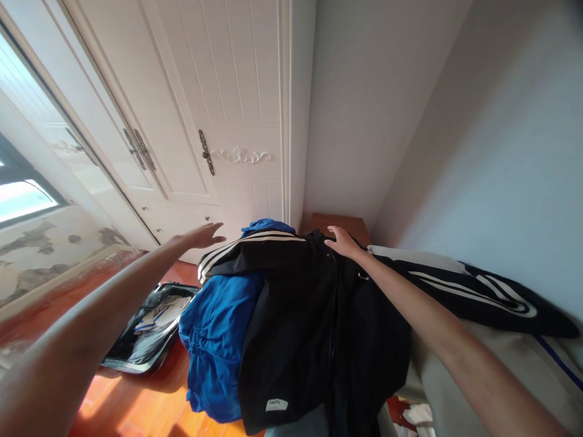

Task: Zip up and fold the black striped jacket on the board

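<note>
A black track jacket (291,340) with white stripes along its sleeves lies spread out in front of me, with a small white label near its hem. Under its left side shows a bright blue garment (214,340) with gathered fabric; more blue cloth pokes out beyond the shoulder. My left hand (207,235) hovers beyond the striped left sleeve, fingers stretched and thumb apart, holding nothing. At the jacket's collar is my right hand (342,244), its thumb and fingers apart; whether it touches the cloth is unclear. The other sleeve (483,291) stretches away to the right.
An open suitcase (152,328) with clothes inside sits on the reddish floor at left. White wardrobe doors (228,109) rise ahead, beside a grey wall (501,152). A brown wooden piece of furniture (341,224) stands in the corner. Light grey fabric (455,358) lies beneath the right sleeve.
</note>
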The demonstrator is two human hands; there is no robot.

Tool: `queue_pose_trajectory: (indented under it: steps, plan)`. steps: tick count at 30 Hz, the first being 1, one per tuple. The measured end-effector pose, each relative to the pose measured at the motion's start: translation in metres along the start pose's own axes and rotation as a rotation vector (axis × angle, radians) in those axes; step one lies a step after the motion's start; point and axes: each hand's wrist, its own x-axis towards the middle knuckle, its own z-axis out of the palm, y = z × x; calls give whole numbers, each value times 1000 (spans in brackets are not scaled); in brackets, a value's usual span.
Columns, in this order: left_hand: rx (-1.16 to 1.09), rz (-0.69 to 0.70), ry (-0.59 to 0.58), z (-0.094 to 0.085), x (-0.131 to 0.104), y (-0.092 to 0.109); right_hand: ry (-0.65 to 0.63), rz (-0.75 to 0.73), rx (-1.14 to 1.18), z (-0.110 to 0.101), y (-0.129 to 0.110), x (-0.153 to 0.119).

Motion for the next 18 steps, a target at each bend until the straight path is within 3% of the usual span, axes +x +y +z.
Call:
queue_pose_trajectory:
  steps: [2, 5, 8, 11, 14, 18]
  plan:
    - [53, 149, -25, 14, 1, 30, -13, 103, -60, -27, 30, -14]
    - [95, 368, 46, 27, 0, 79, -60, 247, -134, -74, 77, -45]
    - [105, 525, 91, 38, -2, 128, -260, 361, -191, -122, 126, -87]
    - [89, 626, 26, 51, -4, 170, -465, 438, -228, -161, 166, -133]
    - [54, 674, -101, 70, -8, 205, -574, 457, -203, -185, 185, -170]
    - [-26, 606, -237, 102, -18, 240, -560, 381, -179, -200, 177, -192]
